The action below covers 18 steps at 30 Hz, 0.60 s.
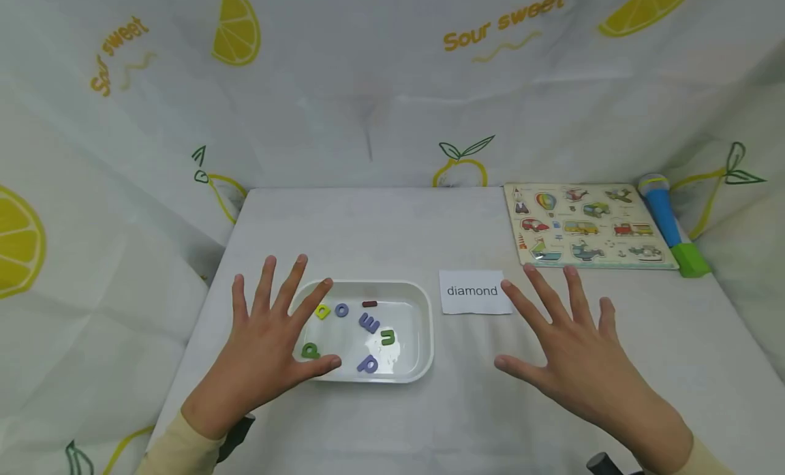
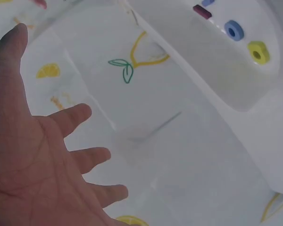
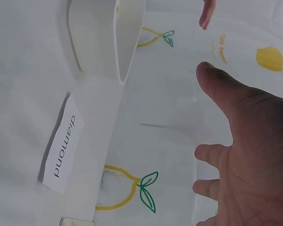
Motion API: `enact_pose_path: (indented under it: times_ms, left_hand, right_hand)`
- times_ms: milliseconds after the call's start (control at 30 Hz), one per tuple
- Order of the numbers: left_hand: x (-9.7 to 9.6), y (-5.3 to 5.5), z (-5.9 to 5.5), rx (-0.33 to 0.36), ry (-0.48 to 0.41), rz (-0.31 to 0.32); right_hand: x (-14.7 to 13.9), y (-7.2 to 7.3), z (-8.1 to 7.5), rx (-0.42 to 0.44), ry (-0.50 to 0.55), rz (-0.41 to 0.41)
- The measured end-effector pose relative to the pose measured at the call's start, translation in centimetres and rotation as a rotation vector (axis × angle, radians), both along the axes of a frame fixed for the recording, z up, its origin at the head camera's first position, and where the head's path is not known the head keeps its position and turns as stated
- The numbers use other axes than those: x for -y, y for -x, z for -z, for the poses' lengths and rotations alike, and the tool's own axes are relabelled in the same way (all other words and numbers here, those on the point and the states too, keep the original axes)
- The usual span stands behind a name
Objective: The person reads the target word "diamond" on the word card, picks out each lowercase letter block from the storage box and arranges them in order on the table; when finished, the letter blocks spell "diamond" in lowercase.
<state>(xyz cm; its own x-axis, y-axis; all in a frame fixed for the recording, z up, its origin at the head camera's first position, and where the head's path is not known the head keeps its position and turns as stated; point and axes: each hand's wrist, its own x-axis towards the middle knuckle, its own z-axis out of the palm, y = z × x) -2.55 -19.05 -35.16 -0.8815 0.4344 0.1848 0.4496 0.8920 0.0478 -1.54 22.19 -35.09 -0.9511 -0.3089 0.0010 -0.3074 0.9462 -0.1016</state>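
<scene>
My left hand (image 1: 264, 345) is held up with its fingers spread, and in the head view it overlaps the left end of a white tray (image 1: 423, 304). Several small letters lie loose in that tray: a purple m (image 1: 369, 323), a green n (image 1: 388, 336), a purple d (image 1: 368, 364), a purple o (image 1: 341, 310), a dark red bar-shaped piece (image 1: 369, 303), a yellow letter (image 1: 322, 311) and a green letter (image 1: 310, 351). Fingers also spread, my right hand (image 1: 576, 359) hovers right of the tray, nearest a white card (image 1: 475, 304) printed "diamond". Both hands hold nothing.
A wooden picture puzzle board (image 1: 589, 226) with vehicles lies at the back right of the white-covered table (image 1: 368, 236). Beside it is a blue toy microphone (image 1: 662, 206) with a green end. A lemon-print cloth (image 1: 343, 93) hangs behind the table.
</scene>
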Motion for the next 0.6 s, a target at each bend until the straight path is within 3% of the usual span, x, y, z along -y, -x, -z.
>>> enact_pose_path:
  times_ms: [133,300,467,600]
  left_hand:
    - [0.6,0.1,0.1,0.031,-0.020,0.020]
    - [1.8,0.0,1.0,0.147,-0.088,0.066]
    - [3.8,0.7,3.4,0.261,-0.229,0.114]
    - [5.7,1.3,5.6,0.349,-0.350,0.111]
  right_hand:
    - [0.5,0.3,-0.1,0.030,0.021,-0.021]
    - [1.3,0.8,0.4,0.009,0.076,-0.089]
    - [2.6,1.6,1.2,0.013,0.152,-0.154]
    - [3.9,2.6,2.1,0.011,0.251,-0.239]
